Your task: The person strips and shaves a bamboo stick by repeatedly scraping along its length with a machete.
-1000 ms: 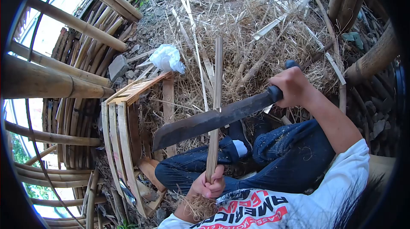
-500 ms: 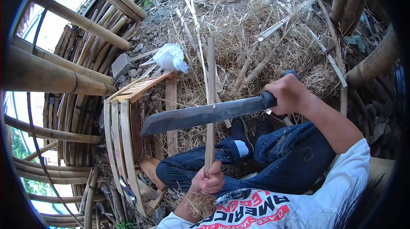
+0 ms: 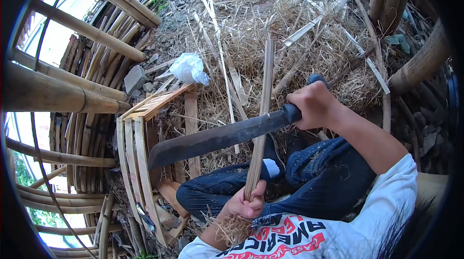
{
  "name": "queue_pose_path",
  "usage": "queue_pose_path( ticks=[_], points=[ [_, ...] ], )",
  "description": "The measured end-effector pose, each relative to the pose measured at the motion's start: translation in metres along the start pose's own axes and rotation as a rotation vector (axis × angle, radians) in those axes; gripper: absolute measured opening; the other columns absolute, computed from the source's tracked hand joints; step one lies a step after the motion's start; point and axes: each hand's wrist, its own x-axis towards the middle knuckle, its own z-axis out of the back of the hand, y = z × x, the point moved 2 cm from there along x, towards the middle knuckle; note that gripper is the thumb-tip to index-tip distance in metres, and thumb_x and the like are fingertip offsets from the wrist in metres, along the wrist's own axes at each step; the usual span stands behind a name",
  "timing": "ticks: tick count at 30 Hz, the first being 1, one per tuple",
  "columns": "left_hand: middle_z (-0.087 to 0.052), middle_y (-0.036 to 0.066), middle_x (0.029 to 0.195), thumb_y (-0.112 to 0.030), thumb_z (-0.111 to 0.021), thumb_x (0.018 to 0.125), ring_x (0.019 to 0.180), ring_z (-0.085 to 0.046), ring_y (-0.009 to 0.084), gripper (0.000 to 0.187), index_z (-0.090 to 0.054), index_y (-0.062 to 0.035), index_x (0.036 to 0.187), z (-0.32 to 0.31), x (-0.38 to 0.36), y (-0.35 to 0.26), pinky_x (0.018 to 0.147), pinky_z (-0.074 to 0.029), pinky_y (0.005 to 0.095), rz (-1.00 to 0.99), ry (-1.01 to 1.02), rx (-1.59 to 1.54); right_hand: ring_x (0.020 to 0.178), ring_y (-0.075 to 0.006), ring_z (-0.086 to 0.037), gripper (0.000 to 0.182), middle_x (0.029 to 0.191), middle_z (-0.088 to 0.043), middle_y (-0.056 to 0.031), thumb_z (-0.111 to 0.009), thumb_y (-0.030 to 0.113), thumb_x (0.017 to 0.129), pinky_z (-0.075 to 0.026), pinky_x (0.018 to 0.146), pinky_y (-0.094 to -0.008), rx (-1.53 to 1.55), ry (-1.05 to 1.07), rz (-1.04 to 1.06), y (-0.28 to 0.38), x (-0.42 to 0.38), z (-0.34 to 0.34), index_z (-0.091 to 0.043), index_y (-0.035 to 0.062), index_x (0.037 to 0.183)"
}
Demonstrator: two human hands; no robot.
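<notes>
My right hand (image 3: 313,106) is wrapped round the dark handle of a machete (image 3: 212,139), whose broad blade points left and slightly down. The blade crosses over a long bamboo strip (image 3: 266,82) near its middle. My left hand (image 3: 247,203) grips that strip at its lower end, close to my body, and the strip stands up and leans a little right. Curled shavings (image 3: 234,230) cling about my left wrist. Beneath the strip are my legs in dark jeans (image 3: 333,167), dusted with shavings.
A slatted wooden crate (image 3: 140,162) stands to my left, a white plastic bag (image 3: 188,68) by its far corner. Shavings (image 3: 270,22) and loose strips (image 3: 319,20) cover the ground ahead. Thick bamboo poles (image 3: 67,87) line the left; another pole (image 3: 420,61) is at right.
The bamboo strip has shifted right and now leans that way. My right hand and the machete have moved slightly left, the blade tip lower. My left hand has moved slightly right.
</notes>
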Motion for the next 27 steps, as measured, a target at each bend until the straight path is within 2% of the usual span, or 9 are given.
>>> queue_pose_path(
  ticks=[2,6,8,11,16,19,21,22,27],
  points=[
    [-0.032,-0.008,0.053,0.011,-0.07,0.07,0.037,-0.031,0.0012,0.046,-0.035,-0.0113,0.09,-0.001,-0.002,-0.001,0.031,-0.026,0.0189,0.004,-0.034,0.015,0.067,-0.0297,-0.068,0.019,0.068,-0.066,-0.0104,-0.071,0.02,0.058,-0.053,0.063,-0.038,-0.038,0.015,-0.011,-0.008,-0.002,0.004,-0.065,0.0106,0.074],
    [-0.033,-0.009,0.053,0.012,-0.067,0.073,0.038,-0.035,0.0016,0.042,-0.039,-0.0099,0.094,-0.008,-0.028,-0.028,0.032,-0.028,0.0187,-0.143,0.324,0.001,0.069,-0.0326,-0.068,0.015,0.07,-0.067,-0.0142,-0.069,0.018,0.065,-0.055,0.065,-0.041,-0.041,-0.205,-0.338,-0.058,-0.014,0.012,-0.068,0.0114,0.079],
    [-0.035,-0.009,0.052,0.012,-0.066,0.073,0.037,-0.036,0.002,0.04,-0.039,-0.0092,0.094,-0.015,-0.042,-0.04,0.032,-0.028,0.0185,-0.173,0.413,0.043,0.068,-0.0348,-0.067,0.012,0.067,-0.065,-0.0168,-0.068,0.016,0.07,-0.053,0.062,-0.0421,0.005,-0.298,-0.502,-0.074,-0.02,0.021,-0.067,0.0066,0.076],
    [-0.035,-0.009,0.053,0.011,-0.068,0.073,0.037,-0.036,0.0019,0.04,-0.039,-0.0094,0.093,-0.014,-0.049,-0.044,0.032,-0.028,0.0181,-0.209,0.382,0.1,0.065,-0.0355,-0.066,0.011,0.064,-0.064,-0.0176,-0.067,0.013,0.071,-0.051,0.058,-0.041,0.083,-0.351,-0.566,-0.086,-0.029,0.02,-0.065,0.0031,0.072],
    [-0.035,-0.008,0.053,0.008,-0.068,0.077,0.037,-0.038,0.003,0.04,-0.034,-0.0075,0.092,0.001,-0.032,-0.039,0.032,-0.031,0.0186,-0.184,0.371,0.032,0.062,-0.0345,-0.065,0.009,0.063,-0.063,-0.0173,-0.069,0.009,0.069,-0.05,0.057,-0.0398,0.078,-0.33,-0.445,-0.054,-0.02,0.034,-0.065,0.0022,0.073],
    [-0.034,-0.009,0.052,0.007,-0.069,0.076,0.037,-0.036,0.0019,0.041,-0.035,-0.0076,0.093,0.002,-0.023,-0.032,0.032,-0.029,0.0181,-0.165,0.331,-0.008,0.061,-0.0326,-0.065,0.01,0.063,-0.063,-0.0155,-0.07,0.01,0.066,-0.051,0.057,-0.0397,0.172,-0.239,-0.281,-0.024,-0.008,0.03,-0.065,0.0042,0.072],
    [-0.034,-0.009,0.053,0.007,-0.07,0.075,0.037,-0.036,0.0011,0.041,-0.036,-0.0079,0.092,0.002,-0.02,-0.027,0.031,-0.028,0.0183,-0.136,0.301,-0.055,0.061,-0.0303,-0.065,0.013,0.063,-0.063,-0.0125,-0.07,0.013,0.062,-0.052,0.058,-0.0396,0.152,-0.177,-0.032,-0.002,0.0,0.023,-0.064,0.007,0.071],
    [-0.034,-0.009,0.053,0.007,-0.07,0.075,0.037,-0.036,0.0011,0.041,-0.036,-0.0079,0.092,0.001,-0.018,-0.025,0.031,-0.028,0.0183,-0.135,0.295,-0.053,0.061,-0.0303,-0.065,0.013,0.063,-0.063,-0.0125,-0.07,0.013,0.062,-0.052,0.058,-0.0396,0.158,-0.179,-0.035,0.006,0.003,0.019,-0.064,0.007,0.071],
    [-0.032,-0.009,0.052,0.009,-0.07,0.073,0.035,-0.034,0.0012,0.042,-0.034,-0.0084,0.086,-0.004,-0.007,-0.008,0.03,-0.024,0.0191,-0.049,0.262,-0.141,0.064,-0.0289,-0.066,0.018,0.067,-0.065,-0.0092,-0.069,0.02,0.059,-0.052,0.061,-0.038,0.124,0.083,0.145,0.036,0.007,0.003,-0.062,0.009,0.071]
  ],
)
